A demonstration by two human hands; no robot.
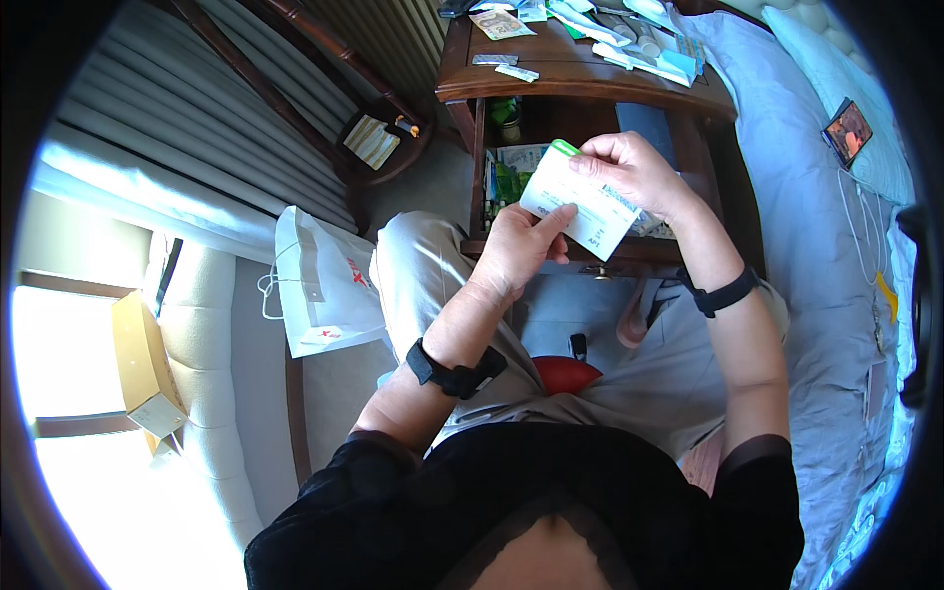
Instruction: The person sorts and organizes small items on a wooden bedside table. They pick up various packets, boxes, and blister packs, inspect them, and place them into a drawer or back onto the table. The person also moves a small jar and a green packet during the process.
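Note:
Between my hands is a flat white packet or booklet [579, 210] with a green edge, printed with writing. My left hand [523, 240] grips its lower left side, thumb on top. At its upper right, my right hand [630, 173] pinches the edge near the green strip. Just beyond and below them, the drawer [476, 166] of a dark wooden nightstand stands pulled out. Green packages [509, 183], a jar [509, 129] and papers lie inside it. A blue-grey flat item [643, 127] rests at the drawer's back right.
On the nightstand top [457, 70] lie a banknote [501, 24], blister strips [495, 59] and several papers. A white paper bag [324, 287] stands left of my leg. The bed [782, 184] borders the right side, with a phone [848, 133] against a pillow. A small round shelf [380, 173] is at upper left.

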